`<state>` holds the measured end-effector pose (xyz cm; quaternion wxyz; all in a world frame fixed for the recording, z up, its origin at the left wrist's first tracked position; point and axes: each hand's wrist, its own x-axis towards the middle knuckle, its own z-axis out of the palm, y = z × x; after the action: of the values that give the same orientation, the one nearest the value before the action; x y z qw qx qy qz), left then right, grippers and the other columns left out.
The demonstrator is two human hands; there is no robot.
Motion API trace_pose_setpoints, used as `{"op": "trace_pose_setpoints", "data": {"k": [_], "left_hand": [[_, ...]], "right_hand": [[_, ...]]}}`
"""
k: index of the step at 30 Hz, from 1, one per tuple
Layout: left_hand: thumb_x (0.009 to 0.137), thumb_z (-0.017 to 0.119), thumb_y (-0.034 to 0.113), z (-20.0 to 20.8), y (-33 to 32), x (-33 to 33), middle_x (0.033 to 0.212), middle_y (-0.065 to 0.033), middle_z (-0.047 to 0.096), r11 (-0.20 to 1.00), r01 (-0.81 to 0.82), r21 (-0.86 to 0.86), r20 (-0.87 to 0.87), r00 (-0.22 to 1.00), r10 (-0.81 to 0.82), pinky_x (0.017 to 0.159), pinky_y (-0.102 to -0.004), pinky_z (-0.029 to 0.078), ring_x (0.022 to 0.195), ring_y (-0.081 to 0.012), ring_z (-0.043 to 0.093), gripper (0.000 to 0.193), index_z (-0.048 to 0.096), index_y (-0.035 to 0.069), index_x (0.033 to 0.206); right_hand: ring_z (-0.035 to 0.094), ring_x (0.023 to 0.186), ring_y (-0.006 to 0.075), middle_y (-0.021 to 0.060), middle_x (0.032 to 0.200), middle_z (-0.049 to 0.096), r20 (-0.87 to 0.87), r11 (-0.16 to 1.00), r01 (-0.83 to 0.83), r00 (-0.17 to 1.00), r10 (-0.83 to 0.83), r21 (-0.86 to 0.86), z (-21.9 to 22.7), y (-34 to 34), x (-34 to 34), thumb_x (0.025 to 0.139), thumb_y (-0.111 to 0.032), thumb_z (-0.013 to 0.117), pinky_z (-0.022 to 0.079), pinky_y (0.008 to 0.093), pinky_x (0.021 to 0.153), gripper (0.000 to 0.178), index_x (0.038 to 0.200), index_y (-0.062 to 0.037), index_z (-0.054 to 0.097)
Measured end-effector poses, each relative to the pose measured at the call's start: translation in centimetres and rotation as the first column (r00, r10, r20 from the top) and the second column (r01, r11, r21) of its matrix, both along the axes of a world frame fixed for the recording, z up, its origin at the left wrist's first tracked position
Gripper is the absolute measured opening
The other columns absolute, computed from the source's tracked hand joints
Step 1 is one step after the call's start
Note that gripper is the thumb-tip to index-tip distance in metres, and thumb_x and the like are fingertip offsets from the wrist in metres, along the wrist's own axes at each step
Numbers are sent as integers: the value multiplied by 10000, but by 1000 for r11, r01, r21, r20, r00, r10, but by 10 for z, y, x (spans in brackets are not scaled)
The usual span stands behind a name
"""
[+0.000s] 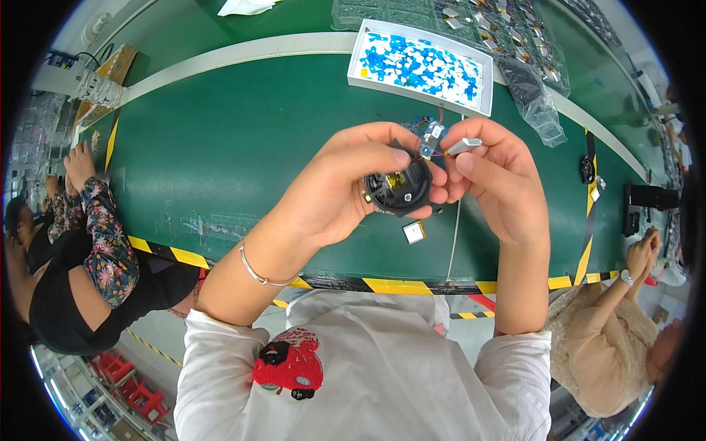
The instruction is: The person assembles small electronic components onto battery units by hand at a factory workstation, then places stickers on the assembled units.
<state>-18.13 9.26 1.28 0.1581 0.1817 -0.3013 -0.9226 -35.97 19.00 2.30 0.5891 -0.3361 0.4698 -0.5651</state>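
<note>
Above the green work table, my left hand is closed round a round black housing, its open inside facing up with a yellowish part in it. My right hand pinches a small silver pouch battery between thumb and forefinger. Thin red and dark wires run from the battery to a small blue circuit board at the upper edge of the housing. The fingertips of both hands meet beside the housing, so part of the wiring is hidden. Below them, another flat silver battery lies on the table.
A white box of blue and white bits stands at the back, next to clear trays of small parts and a plastic bag. A black part lies right. Striped tape marks the front edge. People sit at both sides.
</note>
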Motion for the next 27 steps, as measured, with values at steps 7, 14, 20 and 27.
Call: {"op": "trace_pose_setpoints", "data": {"k": [7, 14, 20, 27], "left_hand": [[853, 639, 79, -7, 11, -6, 677, -32, 637, 782, -31, -623, 185, 965, 186, 533, -186, 431, 622, -44, 571, 142, 631, -13, 744], [867, 630, 77, -13, 9, -10, 713, -45, 652, 810, -141, -570, 137, 955, 263, 561, -195, 451, 641, -58, 582, 118, 658, -25, 814], [873, 630, 92, -10, 10, -9, 781, -72, 664, 904, -143, -403, 140, 966, 216, 601, -212, 487, 675, -103, 624, 117, 656, -22, 878], [839, 672, 99, -12, 10, -11, 840, -66, 671, 929, -269, -253, 91, 950, 300, 679, -233, 497, 753, -113, 633, 129, 657, 10, 932]], "right_hand": [[604, 637, 105, 48, 739, 625, -122, 990, 119, 984, -128, -75, 0, -1, 16, 856, -29, 565, 492, 221, 618, 242, 1089, 1, 509], [650, 743, 114, 77, 801, 660, -419, 938, 283, 841, -343, -200, -12, -4, 25, 831, 52, 611, 513, 208, 674, 238, 1037, 8, 499], [653, 746, 119, 85, 827, 664, -488, 899, 247, 771, -408, -361, -20, -6, 19, 800, 61, 645, 521, 228, 664, 140, 924, 28, 589], [643, 681, 134, 80, 783, 659, -547, 810, 163, 661, -514, -564, -17, -6, 27, 741, 83, 670, 507, 226, 611, 122, 842, 15, 656]]}}
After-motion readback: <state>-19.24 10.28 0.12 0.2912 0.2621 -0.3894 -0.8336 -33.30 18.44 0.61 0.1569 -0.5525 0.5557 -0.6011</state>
